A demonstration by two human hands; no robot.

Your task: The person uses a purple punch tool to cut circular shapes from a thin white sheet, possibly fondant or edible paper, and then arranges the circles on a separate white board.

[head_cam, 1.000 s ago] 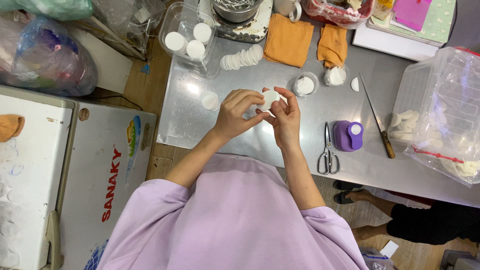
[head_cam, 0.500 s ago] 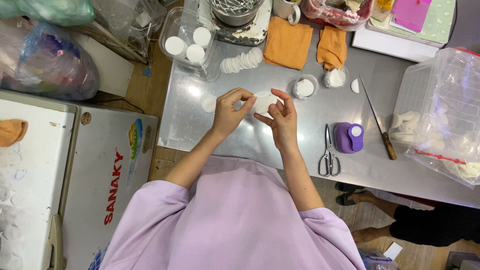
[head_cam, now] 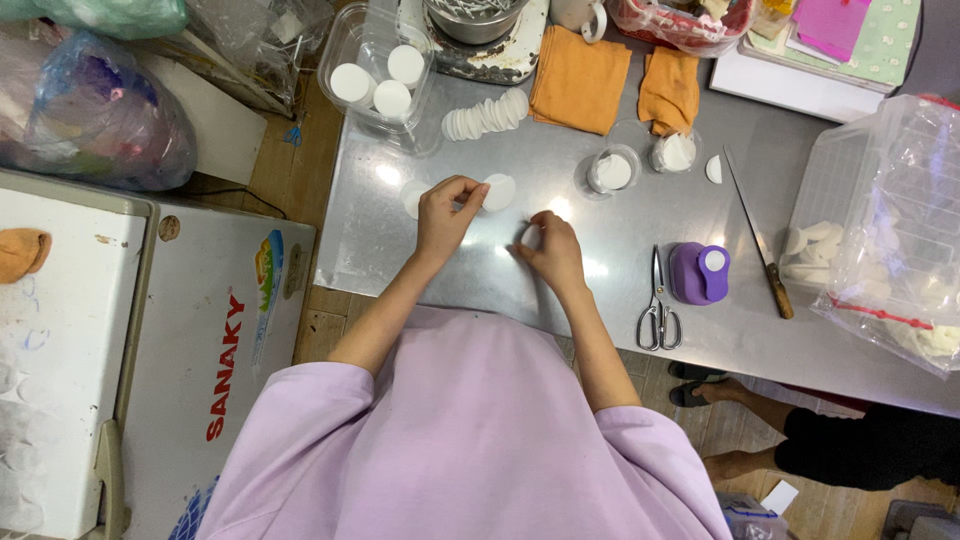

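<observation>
My left hand point(head_cam: 445, 212) is raised over the steel table point(head_cam: 600, 280) and pinches a thin white round disc point(head_cam: 498, 192) by its edge. My right hand point(head_cam: 548, 252) is a little to the right and lower, close to the table top. Its fingers are curled into a ring, and I cannot make out anything in them. A second white disc point(head_cam: 411, 197) lies flat on the table just left of my left hand. A row of stacked white discs point(head_cam: 486, 115) lies farther back.
Scissors point(head_cam: 655, 305), a purple punch point(head_cam: 698, 272) and a knife point(head_cam: 758, 235) lie to the right. Two small cups point(head_cam: 613, 172), orange cloths point(head_cam: 580, 75) and a clear tub of white rounds point(head_cam: 375, 70) stand behind. A clear plastic box point(head_cam: 880, 220) is at far right, a white freezer point(head_cam: 150, 350) at left, and another person's legs point(head_cam: 800, 440) at lower right.
My hands held the disc together over the table before. Now they have parted: the left keeps the disc and the right has dropped toward the table.
</observation>
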